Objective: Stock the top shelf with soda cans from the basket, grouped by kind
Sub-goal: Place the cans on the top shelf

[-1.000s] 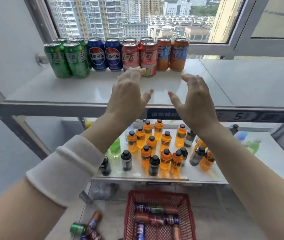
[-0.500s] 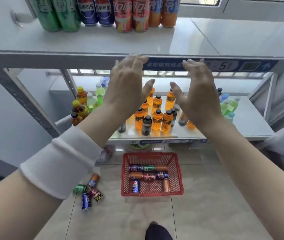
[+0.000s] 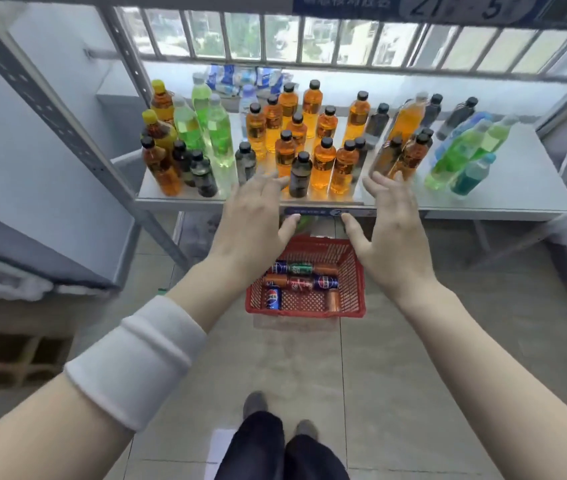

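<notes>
A red plastic basket [image 3: 356, 271] stands on the tiled floor below the lower shelf. Several soda cans lie in it: blue cans [image 3: 325, 282], a green can [image 3: 300, 269], a red can [image 3: 298, 284] and orange cans [image 3: 332, 300]. My left hand [image 3: 252, 216] and my right hand [image 3: 392, 230] hover above the basket, palms facing each other, fingers spread, both empty. The top shelf shows only as its front edge with a blue label [image 3: 413, 6] at the top of the frame; the cans on it are out of view.
The lower shelf [image 3: 517, 188] holds several orange, dark, green and blue drink bottles, close behind my fingertips. A grey slanted shelf post [image 3: 67, 109] runs down the left. My legs and shoes [image 3: 275, 438] are at the bottom.
The view has tilted down from the top shelf to the basket. Both empty hands have come down from the top shelf to just above the basket.
</notes>
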Demonstrator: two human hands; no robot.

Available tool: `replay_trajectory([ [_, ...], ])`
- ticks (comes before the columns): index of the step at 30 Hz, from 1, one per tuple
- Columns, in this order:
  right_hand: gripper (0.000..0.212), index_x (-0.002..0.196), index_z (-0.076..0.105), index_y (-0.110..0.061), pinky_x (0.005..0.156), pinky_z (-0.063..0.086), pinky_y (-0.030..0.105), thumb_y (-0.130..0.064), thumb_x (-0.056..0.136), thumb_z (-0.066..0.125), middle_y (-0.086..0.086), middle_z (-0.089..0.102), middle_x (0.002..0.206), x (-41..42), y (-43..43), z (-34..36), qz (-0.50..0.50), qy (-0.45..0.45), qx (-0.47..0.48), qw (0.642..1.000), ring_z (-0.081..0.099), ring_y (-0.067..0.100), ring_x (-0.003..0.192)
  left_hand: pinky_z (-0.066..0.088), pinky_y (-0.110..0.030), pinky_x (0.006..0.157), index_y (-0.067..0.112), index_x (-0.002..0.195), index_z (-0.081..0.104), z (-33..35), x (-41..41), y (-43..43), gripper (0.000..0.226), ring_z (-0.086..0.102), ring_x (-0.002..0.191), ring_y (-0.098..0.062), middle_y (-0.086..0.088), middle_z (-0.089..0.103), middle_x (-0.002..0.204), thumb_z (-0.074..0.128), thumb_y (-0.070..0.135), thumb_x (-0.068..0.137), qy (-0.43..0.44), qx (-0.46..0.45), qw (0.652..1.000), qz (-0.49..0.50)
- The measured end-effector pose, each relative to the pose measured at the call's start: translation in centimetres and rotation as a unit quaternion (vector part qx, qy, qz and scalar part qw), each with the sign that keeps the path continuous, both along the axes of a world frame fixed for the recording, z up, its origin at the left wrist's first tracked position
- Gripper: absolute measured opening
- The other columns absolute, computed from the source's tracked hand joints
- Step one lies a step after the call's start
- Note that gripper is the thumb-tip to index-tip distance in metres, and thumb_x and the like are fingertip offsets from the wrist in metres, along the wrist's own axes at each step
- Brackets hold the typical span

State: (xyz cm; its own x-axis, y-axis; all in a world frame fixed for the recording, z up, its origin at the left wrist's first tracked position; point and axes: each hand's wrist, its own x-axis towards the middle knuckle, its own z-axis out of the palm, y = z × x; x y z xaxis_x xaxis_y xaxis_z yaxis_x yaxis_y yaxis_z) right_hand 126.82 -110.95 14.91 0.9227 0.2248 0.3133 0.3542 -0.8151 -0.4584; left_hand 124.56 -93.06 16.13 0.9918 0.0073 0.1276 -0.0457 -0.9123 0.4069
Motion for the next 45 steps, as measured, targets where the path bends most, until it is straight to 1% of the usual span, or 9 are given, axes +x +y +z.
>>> replay_trajectory([
  [3,0.053,0.131,0.045,0.001,0.111,0.028,0.050,-0.025,0.088,0.060,0.019,0.046,0.136,-1.9,-2.0,-2.9,-0.008,0.059,-0.001,0.998,0.033,0.035,0.135,0.014,-0.040,0.115,0.010,0.137,0.040,-2.5,-1.8,-1.4,0.052,0.030,0.137,-0.022,-0.007,0.040,0.145,0.054,0.029,0.091,0.037,-0.005,0.999,0.014],
  [7,0.055,0.136,0.040,-0.003,0.117,0.014,0.041,-0.026,0.089,0.058,0.012,0.038,0.144,-3.6,-4.2,-6.1,-0.010,0.116,-0.006,0.993,0.018,0.028,0.142,0.008,-0.040,0.117,0.012,0.141,0.035,-5.5,-3.4,-3.0,0.055,0.021,0.142,-0.019,-0.005,0.033,0.150,0.052,0.031,0.092,0.087,-0.010,0.996,0.030],
  [19,0.053,0.134,0.044,-0.003,0.115,0.021,0.039,-0.021,0.087,0.061,0.012,0.042,0.142,0.5,-3.6,-15.3,0.019,0.218,-0.045,0.975,0.022,0.028,0.141,0.010,-0.038,0.116,0.015,0.141,0.034,-15.3,-0.6,-2.4,0.052,0.019,0.143,-0.017,-0.002,0.032,0.150,0.050,0.032,0.094,0.211,-0.040,0.973,0.089],
  [25,0.057,0.136,0.041,-0.003,0.114,0.021,0.037,-0.021,0.086,0.063,0.011,0.040,0.143,4.9,-3.4,-25.0,0.003,0.323,-0.087,0.942,0.020,0.028,0.142,0.023,-0.035,0.111,0.014,0.136,0.040,-25.7,5.1,-3.0,0.048,0.038,0.132,-0.020,-0.002,0.044,0.139,0.052,0.031,0.092,0.297,-0.078,0.946,0.108],
  [30,0.064,0.141,0.031,-0.007,0.115,0.019,0.036,-0.026,0.088,0.061,0.010,0.035,0.146,7.7,-4.5,-31.0,0.010,0.422,-0.138,0.896,0.017,0.028,0.142,0.033,-0.035,0.104,0.013,0.134,0.042,-32.6,5.4,-4.0,0.048,0.044,0.125,-0.023,-0.005,0.048,0.135,0.053,0.030,0.091,0.415,-0.103,0.892,0.144],
  [34,0.065,0.136,0.037,-0.004,0.107,0.030,0.037,-0.027,0.083,0.067,0.013,0.043,0.136,12.4,-6.0,-40.0,0.012,0.423,-0.177,0.889,0.034,0.029,0.131,0.040,-0.037,0.101,0.010,0.130,0.048,-41.8,8.2,-3.8,0.046,0.050,0.119,-0.025,-0.008,0.054,0.128,0.057,0.028,0.089,0.416,-0.124,0.888,0.152],
  [38,0.066,0.131,0.041,-0.003,0.101,0.037,0.040,-0.031,0.079,0.071,0.016,0.047,0.130,16.1,-7.7,-51.6,0.051,0.448,-0.272,0.850,0.042,0.032,0.121,0.046,-0.036,0.092,0.006,0.127,0.050,-52.3,11.7,-3.1,0.046,0.056,0.110,-0.029,-0.013,0.058,0.122,0.058,0.028,0.088,0.441,-0.187,0.853,0.206],
  [42,0.063,0.131,0.041,-0.004,0.101,0.034,0.037,-0.028,0.081,0.069,0.018,0.045,0.130,19.3,-7.7,-61.3,0.048,0.433,-0.293,0.851,0.042,0.032,0.121,0.040,-0.030,0.077,0.001,0.118,0.055,-61.8,14.3,-1.9,0.037,0.058,0.102,-0.032,-0.018,0.062,0.114,0.057,0.024,0.088,0.473,-0.165,0.837,0.222],
  [45,0.066,0.132,0.041,-0.004,0.102,0.032,0.035,-0.029,0.078,0.071,0.018,0.046,0.128,21.7,-6.9,-68.1,0.072,0.421,-0.308,0.850,0.042,0.032,0.120,0.037,-0.029,0.077,-0.003,0.116,0.054,-68.1,15.6,-1.3,0.036,0.056,0.102,-0.031,-0.019,0.060,0.114,0.058,0.021,0.089,0.503,-0.159,0.818,0.229],
])
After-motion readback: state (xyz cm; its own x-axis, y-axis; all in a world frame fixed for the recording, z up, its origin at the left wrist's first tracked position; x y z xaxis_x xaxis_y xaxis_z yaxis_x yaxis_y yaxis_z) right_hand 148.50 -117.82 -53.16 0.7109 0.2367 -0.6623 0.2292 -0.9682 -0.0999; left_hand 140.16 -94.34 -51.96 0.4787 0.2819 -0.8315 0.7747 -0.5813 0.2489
